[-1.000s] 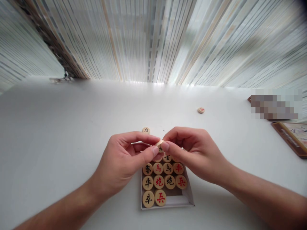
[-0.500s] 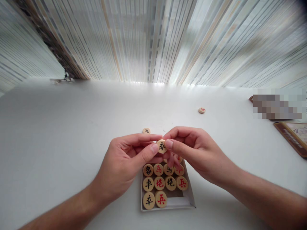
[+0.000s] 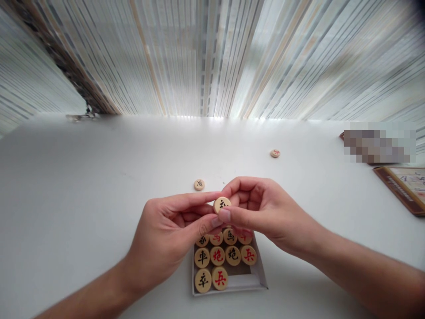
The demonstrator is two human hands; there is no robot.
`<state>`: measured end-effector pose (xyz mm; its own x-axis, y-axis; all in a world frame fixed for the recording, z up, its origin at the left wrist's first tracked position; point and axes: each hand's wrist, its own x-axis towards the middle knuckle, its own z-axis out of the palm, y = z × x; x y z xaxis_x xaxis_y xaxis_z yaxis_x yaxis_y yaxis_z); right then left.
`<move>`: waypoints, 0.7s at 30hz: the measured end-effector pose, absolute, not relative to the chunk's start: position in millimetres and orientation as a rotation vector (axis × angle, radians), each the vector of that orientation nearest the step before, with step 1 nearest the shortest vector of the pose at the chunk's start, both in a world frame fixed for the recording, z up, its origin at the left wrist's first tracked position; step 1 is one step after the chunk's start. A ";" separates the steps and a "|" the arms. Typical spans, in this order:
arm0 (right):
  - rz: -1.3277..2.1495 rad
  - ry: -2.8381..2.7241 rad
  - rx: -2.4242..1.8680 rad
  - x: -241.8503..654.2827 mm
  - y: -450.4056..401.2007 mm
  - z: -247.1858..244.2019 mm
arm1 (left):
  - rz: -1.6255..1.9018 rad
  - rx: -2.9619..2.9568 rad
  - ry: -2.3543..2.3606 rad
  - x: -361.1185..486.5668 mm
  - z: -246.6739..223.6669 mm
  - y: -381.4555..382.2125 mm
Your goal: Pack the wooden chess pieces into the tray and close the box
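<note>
Pinching a round, pale wooden piece (image 3: 222, 204) with a black character, the right hand (image 3: 259, 208) has its thumb across the lower edge, while the left hand (image 3: 179, 226) meets it from the other side, fingertips and thumb drawn close around it. The piece sits between both hands, tilted, above a thin-walled white box (image 3: 244, 282) of smooth discs (image 3: 217, 256) in rows, their characters red or black.

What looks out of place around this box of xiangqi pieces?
A black-lettered piece and a red-lettered piece lie loose on the table beyond the box, apart from the pieces inside it.
</note>
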<state>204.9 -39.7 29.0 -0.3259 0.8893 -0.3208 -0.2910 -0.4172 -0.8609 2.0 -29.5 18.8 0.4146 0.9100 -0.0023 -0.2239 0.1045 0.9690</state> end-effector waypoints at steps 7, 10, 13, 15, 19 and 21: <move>1.842 -0.960 -1.125 202.8 -42.0 31.4 | 1.094 1.551 0.753 0.7 18.5 -32.4; 1.845 -0.993 -1.103 202.1 -42.7 31.6 | 1.101 1.649 0.725 -0.4 19.9 -33.1; 1.856 -1.013 -1.070 202.1 -42.7 31.1 | 1.065 1.628 0.711 -1.8 18.5 -33.9; 1.860 -1.023 -1.039 202.7 -42.4 29.6 | 1.062 1.588 0.716 -2.6 17.4 -34.0; 1.873 -1.014 -1.009 204.9 -42.1 26.0 | 1.074 1.525 0.724 -3.1 17.0 -33.9; 1.890 -0.995 -0.999 205.5 -42.3 25.8 | 1.078 1.510 0.725 -2.9 17.1 -34.4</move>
<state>205.5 -42.3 25.8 -0.4021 0.8710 -0.2822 -0.2602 -0.4042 -0.8769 -2.9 -34.4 17.1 0.4011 0.8825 0.2457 -0.1048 -0.2223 0.9693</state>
